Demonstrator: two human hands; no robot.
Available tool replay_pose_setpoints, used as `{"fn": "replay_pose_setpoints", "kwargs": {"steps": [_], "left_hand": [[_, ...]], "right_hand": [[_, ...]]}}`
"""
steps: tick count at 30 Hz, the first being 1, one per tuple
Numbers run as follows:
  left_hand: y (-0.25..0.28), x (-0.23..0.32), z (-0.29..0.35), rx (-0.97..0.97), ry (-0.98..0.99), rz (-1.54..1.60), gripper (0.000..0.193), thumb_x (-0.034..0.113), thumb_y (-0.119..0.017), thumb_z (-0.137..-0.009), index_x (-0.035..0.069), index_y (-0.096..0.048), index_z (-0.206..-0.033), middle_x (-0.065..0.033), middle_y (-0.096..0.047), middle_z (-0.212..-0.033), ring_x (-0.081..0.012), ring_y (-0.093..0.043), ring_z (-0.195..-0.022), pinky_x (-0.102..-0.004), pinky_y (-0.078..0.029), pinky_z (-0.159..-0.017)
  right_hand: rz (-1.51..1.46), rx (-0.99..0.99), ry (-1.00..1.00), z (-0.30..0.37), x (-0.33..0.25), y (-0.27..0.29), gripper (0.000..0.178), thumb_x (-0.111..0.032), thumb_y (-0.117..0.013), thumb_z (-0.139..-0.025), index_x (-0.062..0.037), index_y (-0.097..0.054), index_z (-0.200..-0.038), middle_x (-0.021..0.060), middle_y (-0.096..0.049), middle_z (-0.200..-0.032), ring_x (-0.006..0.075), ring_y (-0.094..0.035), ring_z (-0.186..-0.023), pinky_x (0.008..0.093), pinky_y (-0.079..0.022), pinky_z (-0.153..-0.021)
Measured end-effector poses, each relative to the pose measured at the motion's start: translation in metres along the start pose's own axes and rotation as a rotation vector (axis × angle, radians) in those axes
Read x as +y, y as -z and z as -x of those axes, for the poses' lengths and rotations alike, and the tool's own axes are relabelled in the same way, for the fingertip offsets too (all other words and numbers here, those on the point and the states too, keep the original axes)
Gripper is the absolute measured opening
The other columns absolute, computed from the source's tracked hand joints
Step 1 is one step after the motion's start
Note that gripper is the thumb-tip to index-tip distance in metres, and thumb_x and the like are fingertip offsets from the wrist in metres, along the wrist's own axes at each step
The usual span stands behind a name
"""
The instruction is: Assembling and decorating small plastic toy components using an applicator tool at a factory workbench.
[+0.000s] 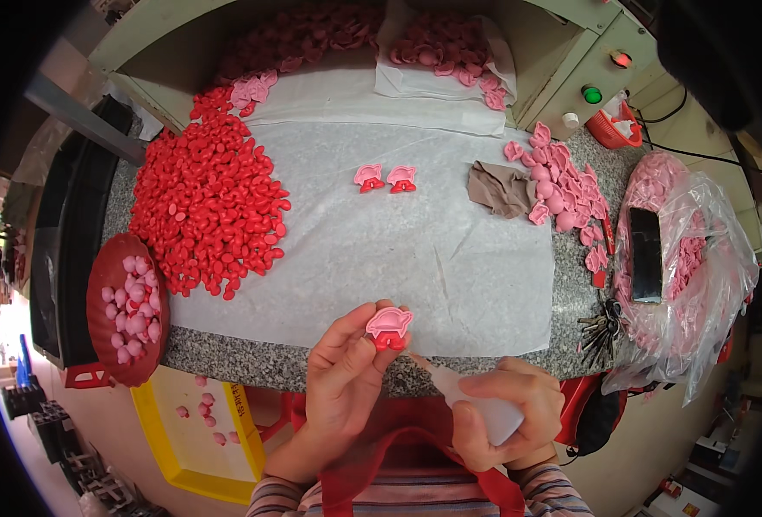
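Between thumb and fingers of my left hand (339, 372) is a small pink and red plastic piece (388, 329), held upright with its hollow pink part over the red part. My right hand (527, 401) is wrapped round a whitish squeeze bottle (497, 417). The bottle's thin nozzle points up and left toward the piece, apart from it. Farther back on the white sheet (329, 250), a pink and red piece (369, 177) stands beside a similar one (402, 178).
Small red parts (208, 202) are heaped at the left, near a red-brown bowl (105, 345) of pink pieces. Pink shells (566, 185) lie right of a grey-brown cloth (501, 189). A phone (646, 258) rests on a plastic bag. Below left is a yellow tray (170, 448).
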State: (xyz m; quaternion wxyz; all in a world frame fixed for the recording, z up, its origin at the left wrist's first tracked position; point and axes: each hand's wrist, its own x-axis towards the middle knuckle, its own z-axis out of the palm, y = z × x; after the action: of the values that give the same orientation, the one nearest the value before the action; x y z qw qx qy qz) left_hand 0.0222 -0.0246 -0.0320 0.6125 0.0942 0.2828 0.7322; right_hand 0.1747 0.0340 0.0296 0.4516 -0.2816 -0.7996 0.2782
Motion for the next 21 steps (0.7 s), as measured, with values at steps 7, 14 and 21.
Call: {"fn": "replay_pose_setpoints", "kwargs": {"steps": [7, 14, 21], "left_hand": [[-0.0028, -0.0008, 0.0009, 0.0, 0.021, 0.0, 0.034, 0.007, -0.055, -0.084, 0.003, -0.05, -0.117, -0.0156, -0.046, -0.123, -0.0287, -0.045, -0.114, -0.0415, -0.042, -0.094], [-0.002, -0.0009, 0.0023, -0.021, 0.016, -0.029, 0.034, 0.007, -0.054, -0.084, 0.003, -0.05, -0.117, -0.0154, -0.046, -0.123, -0.0288, -0.046, -0.114, -0.0417, -0.042, -0.094], [-0.0026, 0.0002, 0.0019, 0.008, 0.022, -0.002, 0.035, 0.007, -0.055, -0.084, 0.002, -0.049, -0.118, -0.0159, -0.046, -0.123, -0.0296, -0.045, -0.115, -0.042, -0.041, -0.095]], "right_hand": [[-0.003, -0.005, 0.004, -0.0016, -0.0024, 0.0029, 0.024, -0.004, -0.067, -0.061, 0.0006, -0.057, -0.082, 0.007, -0.061, -0.065, 0.017, -0.056, -0.045, 0.0248, -0.045, -0.041], [-0.026, -0.054, -0.011, -0.0012, -0.0029, 0.0012, 0.025, -0.003, -0.068, -0.061, 0.0003, -0.057, -0.083, 0.007, -0.062, -0.068, 0.0174, -0.057, -0.047, 0.0249, -0.046, -0.043], [0.0, -0.051, -0.029, 0.0012, -0.0034, 0.0032, 0.026, -0.003, -0.068, -0.061, -0.0014, -0.057, -0.085, 0.0062, -0.061, -0.068, 0.0176, -0.057, -0.047, 0.0254, -0.046, -0.043]]}}
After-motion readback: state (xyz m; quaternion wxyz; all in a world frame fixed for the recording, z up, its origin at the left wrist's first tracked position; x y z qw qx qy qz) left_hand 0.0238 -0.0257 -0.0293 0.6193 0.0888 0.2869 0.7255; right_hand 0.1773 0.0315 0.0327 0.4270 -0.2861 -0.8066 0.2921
